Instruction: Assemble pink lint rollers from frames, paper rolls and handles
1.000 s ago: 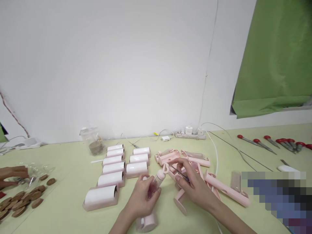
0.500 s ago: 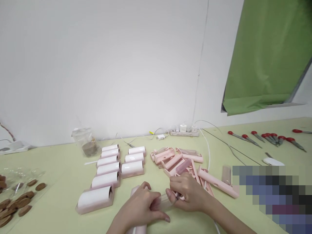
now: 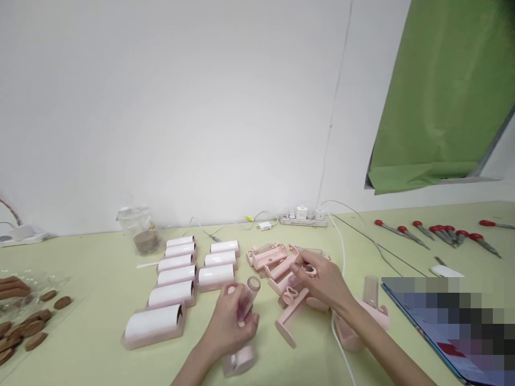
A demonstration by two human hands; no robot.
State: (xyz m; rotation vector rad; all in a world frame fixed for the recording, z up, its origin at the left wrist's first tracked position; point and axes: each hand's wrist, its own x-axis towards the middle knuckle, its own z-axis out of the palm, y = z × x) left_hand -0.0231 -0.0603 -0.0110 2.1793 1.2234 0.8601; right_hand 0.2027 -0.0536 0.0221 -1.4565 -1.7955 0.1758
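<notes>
A: Nearest thing?
B: Pink cylinder (image 3: 243,360), clear-wrapped, lying just nearside of the left hand (image 3: 231,320).

A: And that hand?
B: It's gripping a clear tube (image 3: 252,287), fingers curled round; the tube is tilting, round end uppermost.

A: Right hand (image 3: 325,280)?
B: Hovering over the pink plastic parts (image 3: 269,258), fingers bent together (can't tell if they're pinching anything). A pink end-capped holder (image 3: 292,321) is lying nearside of the pile.

A: Step in hand?
B: I'm judging: left is steadying the tube, right is working at the pile, picking or placing.

A: Next move is calling for?
B: Probably a steady left grip and careful right fingertips, since the loose parts are lying crossed.

A: Farther off?
B: White rolls (image 3: 177,294) are sitting in two columns, left; a power strip (image 3: 303,221) is lying by the wall (image 3: 225,107).
</notes>
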